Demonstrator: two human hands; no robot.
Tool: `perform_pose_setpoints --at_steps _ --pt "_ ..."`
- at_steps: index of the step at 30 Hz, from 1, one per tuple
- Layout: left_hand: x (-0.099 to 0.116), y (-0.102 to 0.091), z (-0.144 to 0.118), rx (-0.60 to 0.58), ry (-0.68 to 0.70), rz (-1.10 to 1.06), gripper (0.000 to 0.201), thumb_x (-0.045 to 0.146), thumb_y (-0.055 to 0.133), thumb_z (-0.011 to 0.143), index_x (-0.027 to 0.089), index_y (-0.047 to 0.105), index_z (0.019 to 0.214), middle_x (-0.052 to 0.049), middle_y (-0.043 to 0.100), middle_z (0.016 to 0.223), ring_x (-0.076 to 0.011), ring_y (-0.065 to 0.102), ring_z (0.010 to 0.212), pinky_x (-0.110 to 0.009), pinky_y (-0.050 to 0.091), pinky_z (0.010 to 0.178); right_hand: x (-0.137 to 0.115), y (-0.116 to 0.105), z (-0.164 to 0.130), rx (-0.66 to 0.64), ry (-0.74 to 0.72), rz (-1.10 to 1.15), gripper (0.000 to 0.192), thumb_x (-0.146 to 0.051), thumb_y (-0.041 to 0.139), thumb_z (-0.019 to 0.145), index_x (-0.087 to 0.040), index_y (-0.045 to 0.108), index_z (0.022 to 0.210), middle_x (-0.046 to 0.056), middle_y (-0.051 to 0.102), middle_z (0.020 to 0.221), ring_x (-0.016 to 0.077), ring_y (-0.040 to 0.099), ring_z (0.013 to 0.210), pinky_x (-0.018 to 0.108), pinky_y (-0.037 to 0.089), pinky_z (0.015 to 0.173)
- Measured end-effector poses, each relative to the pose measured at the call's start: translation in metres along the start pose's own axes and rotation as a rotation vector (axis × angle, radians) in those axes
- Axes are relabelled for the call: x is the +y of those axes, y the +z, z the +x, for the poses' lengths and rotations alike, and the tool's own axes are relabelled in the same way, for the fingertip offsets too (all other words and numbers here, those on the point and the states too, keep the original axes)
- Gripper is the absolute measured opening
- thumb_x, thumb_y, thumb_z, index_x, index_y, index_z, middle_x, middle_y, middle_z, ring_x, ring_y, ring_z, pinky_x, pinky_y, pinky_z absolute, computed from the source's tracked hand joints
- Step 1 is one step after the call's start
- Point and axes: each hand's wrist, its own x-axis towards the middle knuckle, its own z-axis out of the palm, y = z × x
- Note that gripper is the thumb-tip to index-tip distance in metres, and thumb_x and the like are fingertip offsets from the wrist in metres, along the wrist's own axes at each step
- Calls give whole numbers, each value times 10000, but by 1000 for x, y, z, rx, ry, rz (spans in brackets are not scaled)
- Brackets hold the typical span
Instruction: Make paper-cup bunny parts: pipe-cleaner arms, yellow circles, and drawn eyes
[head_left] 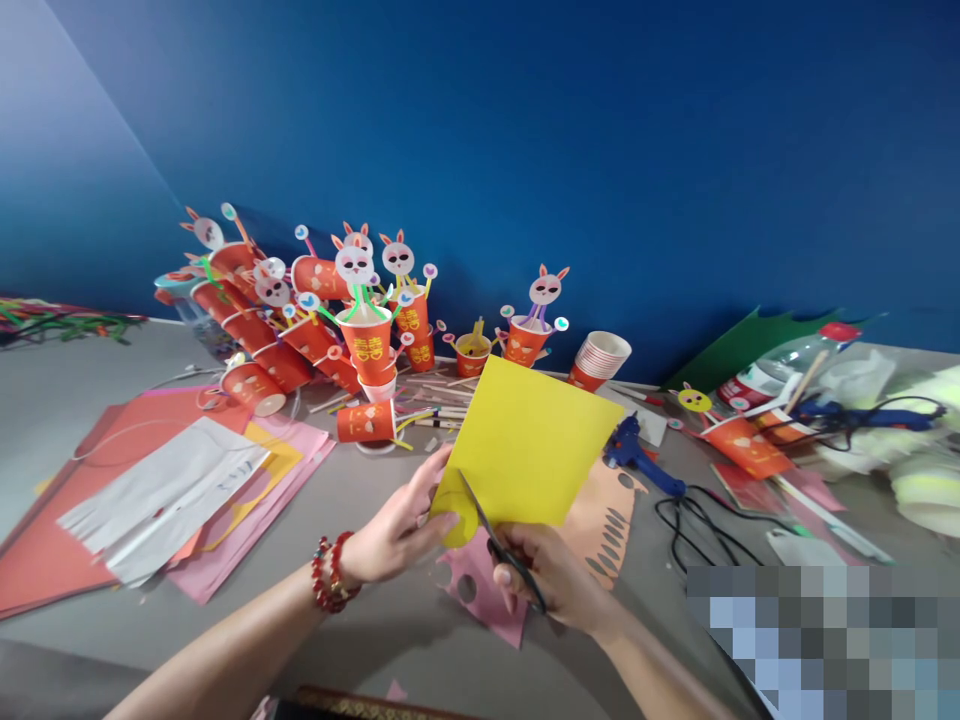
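Note:
A yellow sheet of paper (536, 430) is held up above the table, its lower left corner pinched in my left hand (401, 520). A rounded yellow piece (459, 522) shows at that corner, under my left thumb; whether it is fully cut free I cannot tell. My right hand (555, 575) is closed around dark-handled scissors (484, 515), whose blades lie at the paper beside the rounded part. Below the hands lies a pink paper scrap (487, 600) with holes, and to its right an orange paper (607, 530) with leaf-shaped cut-outs.
Red paper cups with rabbit faces (364, 340) stand and lie along the blue wall. Stacked cups (600, 358), a blue glue gun (641, 455) with black cable, and a plastic bottle (780, 370) are at right. Coloured paper sheets (97, 470) lie left.

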Motion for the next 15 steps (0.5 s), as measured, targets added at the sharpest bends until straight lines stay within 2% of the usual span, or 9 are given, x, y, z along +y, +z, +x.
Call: perform_pose_setpoints --at_steps 3,7,15 --pt "1 1 0 -3 -16 -47 679 236 533 966 268 190 1551 -141 399 1533 -294 422 1388 -460 393 1117 1 0 0 -10 -14 -6 622 -801 589 732 -206 436 636 -44 477 517 99 452 454 217 304 446" --pt "2 2 1 -2 -31 -72 690 271 541 964 263 186 1556 -154 430 1510 -296 484 1338 -424 457 1055 -1 -1 0 -28 -1 0 639 -826 589 706 -208 442 637 -40 475 514 111 463 458 219 333 445" --pt "6 2 2 -3 -83 -136 668 301 541 963 285 209 1542 -141 506 1438 -269 576 1222 -388 510 969 4 -3 0 -35 4 18 613 -785 615 729 -195 476 635 -28 496 491 112 461 437 217 316 434"
